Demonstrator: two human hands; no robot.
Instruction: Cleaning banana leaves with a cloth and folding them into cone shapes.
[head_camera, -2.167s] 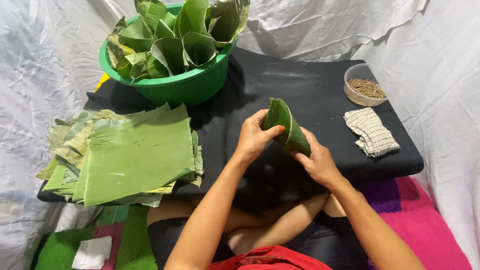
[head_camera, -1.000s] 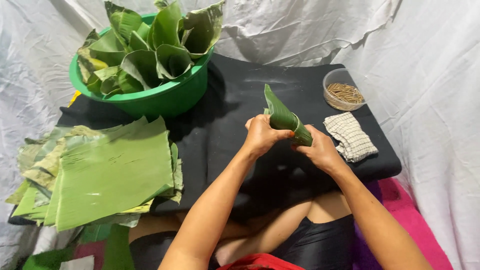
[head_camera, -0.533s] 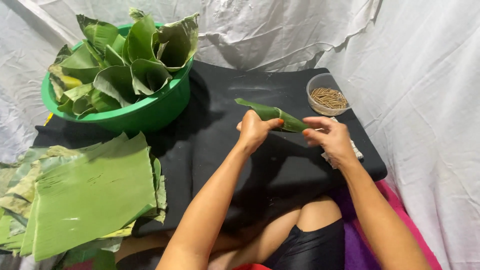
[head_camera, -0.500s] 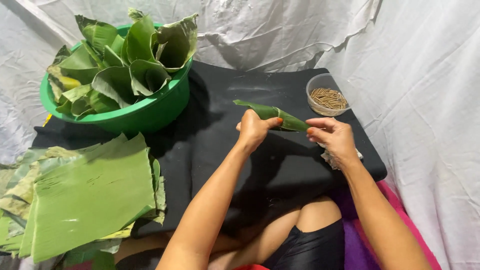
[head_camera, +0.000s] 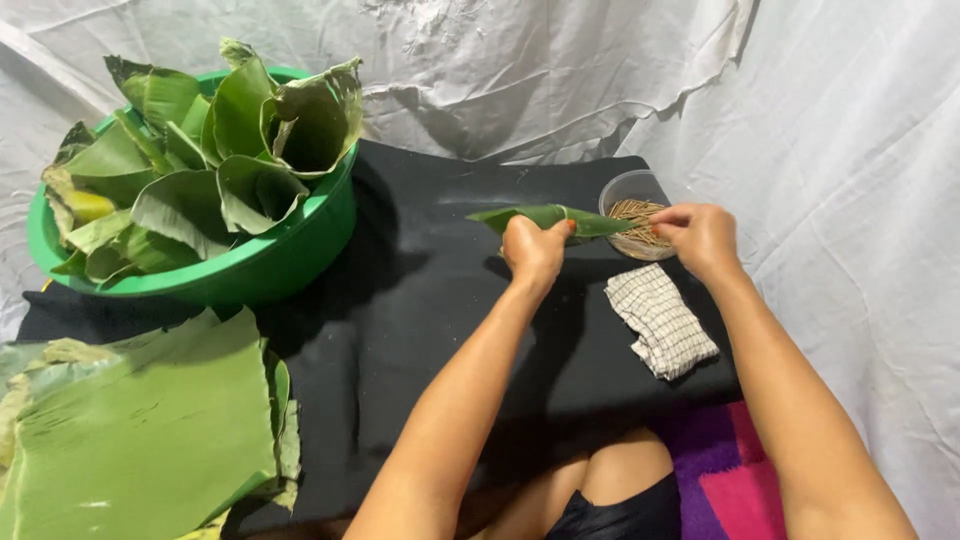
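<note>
The left hand (head_camera: 536, 250), a little right of the frame's centre, is closed in a fist around a rolled banana-leaf cone (head_camera: 560, 218), which lies nearly level with its wide end pointing left and its narrow end pointing right. The right hand (head_camera: 698, 236), further right, hovers over a small clear plastic cup (head_camera: 626, 187) with its fingers pinched together at the rim; whether they actually grip a stick cannot be told. The cup holds a heap of thin, pale brown sticks (head_camera: 634, 213), and the cone's narrow end reaches to just in front of it. Both forearms stretch up from the bottom edge of the frame, the left one straight and the right one angled in from the lower right. Just below the right hand lies a folded checked cloth (head_camera: 660, 320), white with dark lines, on the matte black cloth (head_camera: 440, 330) that covers the work surface. In the upper left stands a round green plastic basin (head_camera: 290, 265), filled with more rolled leaf cones (head_camera: 240, 150), glossy and dark green with some torn, yellowed edges. In the lower left lies a stack of flat banana-leaf sheets (head_camera: 150, 440), lighter green and ribbed. Creased white sheeting (head_camera: 560, 70) hangs behind.
</note>
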